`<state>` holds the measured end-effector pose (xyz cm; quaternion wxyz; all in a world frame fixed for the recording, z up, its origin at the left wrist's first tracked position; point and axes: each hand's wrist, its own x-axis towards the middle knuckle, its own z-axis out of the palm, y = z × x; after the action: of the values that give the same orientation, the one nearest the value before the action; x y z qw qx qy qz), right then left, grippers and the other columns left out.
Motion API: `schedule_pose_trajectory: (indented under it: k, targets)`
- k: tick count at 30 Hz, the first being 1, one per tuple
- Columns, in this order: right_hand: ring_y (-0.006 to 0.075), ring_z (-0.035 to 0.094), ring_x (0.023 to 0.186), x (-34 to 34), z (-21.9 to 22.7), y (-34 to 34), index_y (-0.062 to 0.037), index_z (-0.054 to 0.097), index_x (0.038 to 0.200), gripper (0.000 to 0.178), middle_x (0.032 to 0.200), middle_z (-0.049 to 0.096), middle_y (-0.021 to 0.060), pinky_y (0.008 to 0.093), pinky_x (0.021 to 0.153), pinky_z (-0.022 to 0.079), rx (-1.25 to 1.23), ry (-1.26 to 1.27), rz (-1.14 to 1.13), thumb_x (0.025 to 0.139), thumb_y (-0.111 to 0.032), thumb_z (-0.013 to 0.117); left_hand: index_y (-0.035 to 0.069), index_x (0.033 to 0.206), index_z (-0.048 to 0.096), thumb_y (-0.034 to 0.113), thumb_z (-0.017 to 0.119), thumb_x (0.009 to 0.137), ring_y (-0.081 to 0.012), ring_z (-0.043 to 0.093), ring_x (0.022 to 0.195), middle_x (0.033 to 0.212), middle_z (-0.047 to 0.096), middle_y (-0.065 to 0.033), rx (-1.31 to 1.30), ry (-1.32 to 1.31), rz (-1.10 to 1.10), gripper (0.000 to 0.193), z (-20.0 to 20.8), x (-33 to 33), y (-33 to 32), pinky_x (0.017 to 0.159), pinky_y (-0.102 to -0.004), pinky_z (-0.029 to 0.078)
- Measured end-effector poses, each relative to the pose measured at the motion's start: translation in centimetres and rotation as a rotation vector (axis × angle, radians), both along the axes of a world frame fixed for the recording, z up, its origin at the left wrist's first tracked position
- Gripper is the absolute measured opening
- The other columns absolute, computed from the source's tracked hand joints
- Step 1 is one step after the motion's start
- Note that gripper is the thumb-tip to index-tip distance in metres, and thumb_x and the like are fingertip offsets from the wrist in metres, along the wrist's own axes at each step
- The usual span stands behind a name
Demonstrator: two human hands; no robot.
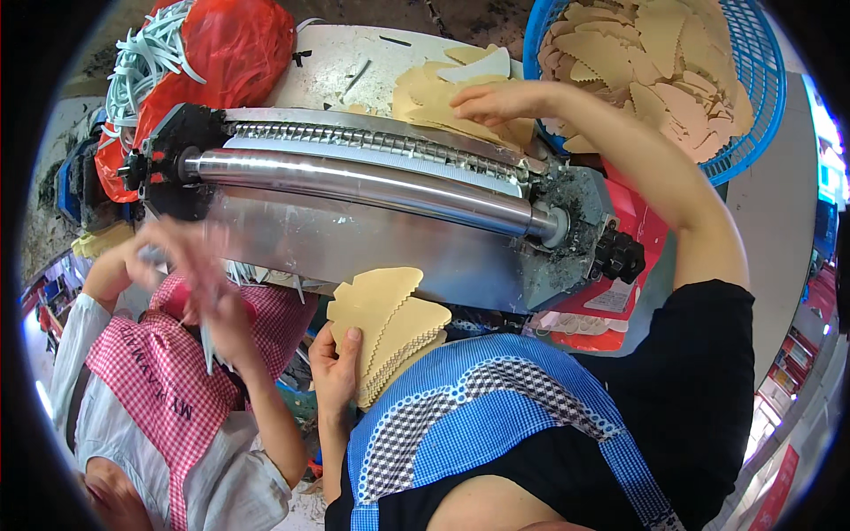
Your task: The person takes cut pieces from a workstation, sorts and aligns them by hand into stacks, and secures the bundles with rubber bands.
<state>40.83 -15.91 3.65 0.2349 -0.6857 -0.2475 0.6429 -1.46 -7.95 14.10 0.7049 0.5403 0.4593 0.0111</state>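
My left hand (336,365) is closed on a fanned stack of tan sheet pieces (382,311) with zigzag edges, thumb on top, close to my blue checked apron. My right hand (496,100) reaches across the machine with fingers loosely stretched out, over a pile of similar tan pieces (423,99) on the far tabletop. Nothing shows in its grasp. A pale piece (485,65) lies on that pile beside the fingers. Between my hands sits a roller machine (354,188) with a long shiny metal roller and a smooth metal feed plate (310,232).
At far right a blue plastic basket (768,106) holds many tan pieces. A red plastic bag (239,53) with pale strips (150,62) stands far left. At left a co-worker in a red checked apron (146,372) moves blurred hands (195,265). A black knob (617,254) juts from the machine's right end.
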Motion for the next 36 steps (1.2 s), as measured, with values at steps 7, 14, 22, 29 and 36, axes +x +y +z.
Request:
schedule_pose_trajectory:
  k: [7,14,22,29,36]
  targets:
    - [0.0279,0.061,0.094,5.7,-3.0,5.4,-0.0084,0.058,0.110,0.033,0.098,0.065,0.0111,0.0403,0.077,0.048,0.223,-0.925,0.455,0.077,-0.011,0.060,-0.002,0.098,0.060,0.017,0.060,0.091,-0.0042,0.053,0.075,0.088,0.062,-0.0012,-0.023,0.023,0.026,0.021,0.4,0.6,0.5,0.068,-0.0191,0.043]
    - [0.0404,0.044,0.121,6.1,-5.7,5.4,-0.0066,0.041,0.132,0.077,0.125,0.052,0.0228,0.0498,0.094,0.038,-0.328,-1.042,0.639,0.062,-0.004,0.074,-0.002,0.099,0.061,0.018,0.059,0.091,-0.0061,0.054,0.077,0.089,0.064,-0.0025,0.067,0.076,0.148,0.021,-0.5,-0.6,-0.7,0.069,-0.0210,0.043]
    - [0.0350,0.058,0.108,4.7,-4.4,6.8,-0.0042,0.038,0.130,0.080,0.110,0.061,0.0227,0.0511,0.085,0.046,-0.263,-0.945,0.595,0.061,-0.008,0.078,-0.002,0.099,0.060,0.019,0.060,0.091,-0.0057,0.053,0.077,0.089,0.063,-0.0017,0.050,0.072,0.149,0.022,0.5,-0.8,-0.4,0.069,-0.0209,0.044]
    - [0.0349,0.059,0.107,6.1,-7.0,5.0,-0.0049,0.038,0.131,0.079,0.115,0.059,0.0224,0.0513,0.086,0.046,-0.306,-1.011,0.506,0.063,-0.015,0.078,-0.002,0.102,0.060,0.017,0.061,0.091,-0.0058,0.054,0.078,0.090,0.063,-0.0016,0.038,0.026,0.136,0.023,-1.3,-1.2,-0.7,0.070,-0.0210,0.043]
    - [0.0345,0.049,0.118,5.1,-6.9,4.5,-0.0052,0.039,0.131,0.079,0.125,0.052,0.0209,0.0478,0.089,0.044,-0.394,-1.096,0.522,0.063,-0.018,0.078,-0.002,0.100,0.060,0.017,0.060,0.091,-0.0050,0.054,0.076,0.088,0.063,-0.0005,0.058,0.010,0.132,0.020,-1.1,-1.2,-1.0,0.068,-0.0203,0.044]
